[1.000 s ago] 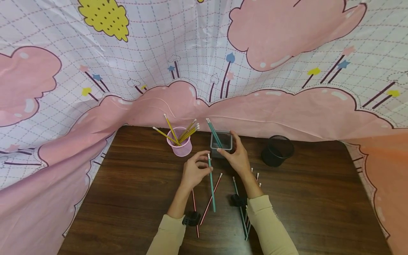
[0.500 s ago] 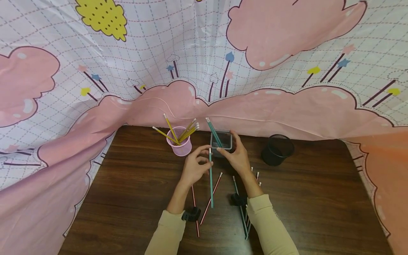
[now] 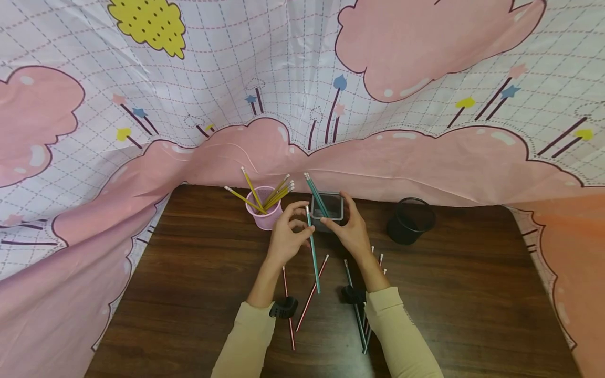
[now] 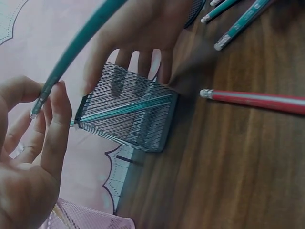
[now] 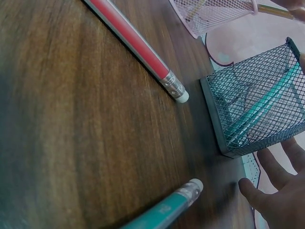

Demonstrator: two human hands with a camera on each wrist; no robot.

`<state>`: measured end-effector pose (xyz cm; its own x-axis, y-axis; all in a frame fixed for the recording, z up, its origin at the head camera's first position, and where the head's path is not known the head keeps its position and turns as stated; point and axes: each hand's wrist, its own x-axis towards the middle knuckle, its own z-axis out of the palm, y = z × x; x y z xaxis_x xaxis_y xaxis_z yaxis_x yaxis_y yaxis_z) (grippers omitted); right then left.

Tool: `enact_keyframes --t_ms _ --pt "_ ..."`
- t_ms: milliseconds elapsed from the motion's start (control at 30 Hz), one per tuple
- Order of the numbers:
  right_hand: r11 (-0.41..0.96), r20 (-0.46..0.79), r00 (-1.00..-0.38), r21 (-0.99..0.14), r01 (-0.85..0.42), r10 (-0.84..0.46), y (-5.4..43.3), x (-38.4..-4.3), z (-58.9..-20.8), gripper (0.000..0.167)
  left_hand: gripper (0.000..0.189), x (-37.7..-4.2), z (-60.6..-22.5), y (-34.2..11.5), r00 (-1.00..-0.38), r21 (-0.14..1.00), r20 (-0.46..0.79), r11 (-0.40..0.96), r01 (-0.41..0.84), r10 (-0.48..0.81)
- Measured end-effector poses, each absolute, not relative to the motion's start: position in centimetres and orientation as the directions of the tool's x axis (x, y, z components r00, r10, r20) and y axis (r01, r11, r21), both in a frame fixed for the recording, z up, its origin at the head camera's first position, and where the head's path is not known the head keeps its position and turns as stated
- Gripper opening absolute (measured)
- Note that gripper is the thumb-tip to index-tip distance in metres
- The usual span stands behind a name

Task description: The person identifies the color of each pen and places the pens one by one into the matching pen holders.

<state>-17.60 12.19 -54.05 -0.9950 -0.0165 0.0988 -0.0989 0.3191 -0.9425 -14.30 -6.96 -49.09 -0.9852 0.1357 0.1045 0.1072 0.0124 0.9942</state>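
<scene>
My left hand [image 3: 285, 236] pinches a teal pencil [image 3: 315, 268] between thumb and fingers, its eraser end up and its body slanting down toward me. Just right of it stands a square black mesh pencil holder [image 3: 319, 224] with a few teal pencils [image 3: 315, 194] leaning in it. My right hand [image 3: 352, 233] holds that holder, thumb at the front rim and fingers along the right side. The left wrist view shows the held pencil [image 4: 71, 52] outside the holder [image 4: 133, 114], apart from its mesh.
A pink mesh cup [image 3: 266, 222] with several yellow pencils [image 3: 276, 199] stands left of the holder. At right is a round black mesh cup [image 3: 404, 231]. Two red pencils [image 3: 310, 302] lie between my forearms; several more pencils [image 3: 356, 312] lie by the right forearm.
My left hand has moved forward, away from me, carrying the teal pencil closer to the holder's rim. The right hand keeps its place on the holder.
</scene>
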Motion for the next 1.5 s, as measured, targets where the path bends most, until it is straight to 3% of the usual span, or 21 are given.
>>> enact_keyframes --t_ms 167,1500 --pt "0.302 0.113 -0.993 -0.946 -0.115 -0.023 12.1 -17.3 -53.5 0.086 0.061 -14.5 -47.4 -7.1 -0.983 0.992 0.122 0.026 0.127 0.134" --pt "0.288 0.129 -0.992 -0.95 -0.125 -0.006 12.1 -17.7 -54.3 0.086 0.06 -17.9 -45.9 -7.1 -0.965 0.965 0.262 -0.01 0.262 0.02"
